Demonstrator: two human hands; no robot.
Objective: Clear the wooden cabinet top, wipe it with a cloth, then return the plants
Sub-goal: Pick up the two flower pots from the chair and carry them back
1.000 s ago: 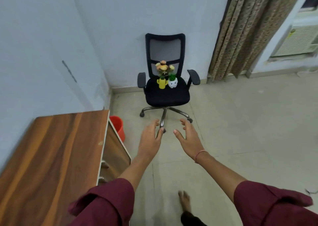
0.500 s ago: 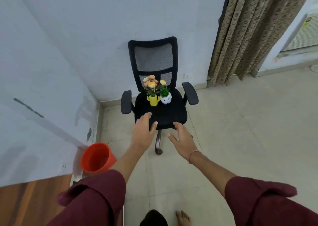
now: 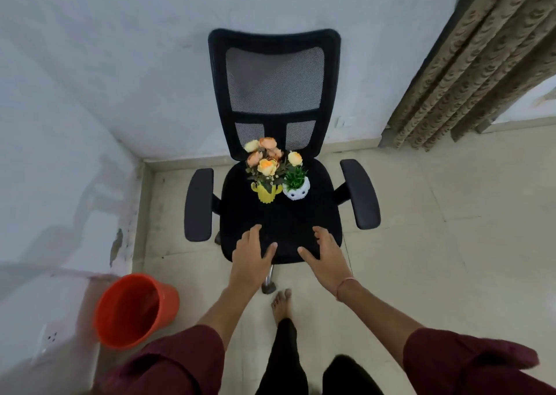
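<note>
Both hands were spread open and held nothing. The left hand [image 3: 251, 257] and right hand [image 3: 326, 257] were side by side at the front edge of the black chair seat [image 3: 282, 223]; whether they touched it could not be told. At twelve o'clock from them, the yellow flower pot [image 3: 266, 194] and the white plant pot [image 3: 298, 190] stood just beside each other on the seat.

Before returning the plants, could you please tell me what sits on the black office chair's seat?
A yellow cactus-shaped pot of orange flowers beside a white pot of green leaves; the seat beneath them is covered.
</note>
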